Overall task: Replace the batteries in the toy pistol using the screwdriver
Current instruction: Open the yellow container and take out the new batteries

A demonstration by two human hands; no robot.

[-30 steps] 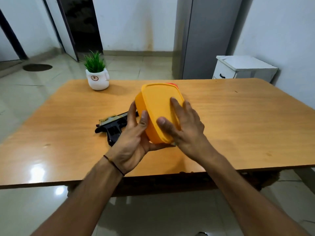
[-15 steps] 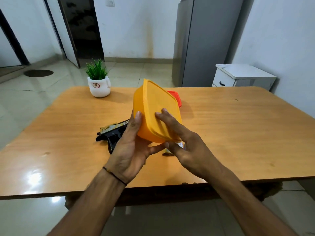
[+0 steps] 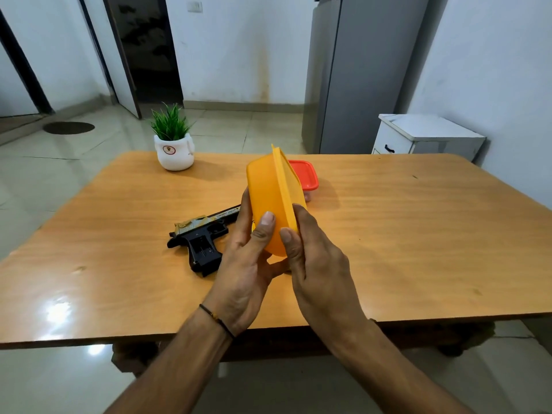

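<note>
The toy pistol (image 3: 203,240) lies flat on its side on the wooden table (image 3: 418,234), a bit left of the middle. It is black with a gold top. Its handle points to the near edge of the table, and the front end of its barrel is hidden behind the left hand (image 3: 248,264). No hand is touching it.

Just right of the pistol, both hands hold a yellow box (image 3: 265,192) up above the table. The box is tipped on its side, so its lid (image 3: 285,186) faces right and shows only its thin edge. The left hand grips the round body of the box, with the thumb bent over the near side and the fingers curled round the far side. The right hand (image 3: 316,264) grips the lid side, with the thumb pressed on the rim of the lid. Its other fingers are hidden behind the box. A thin dark band (image 3: 216,319) goes round the left wrist.

Behind the yellow box, a small box with a red lid (image 3: 304,174) sits on the table. Far back on the left stands a green plant in a white pot (image 3: 174,152). Past the table are a tall grey fridge (image 3: 358,70) and a low white cupboard (image 3: 424,132)
</note>
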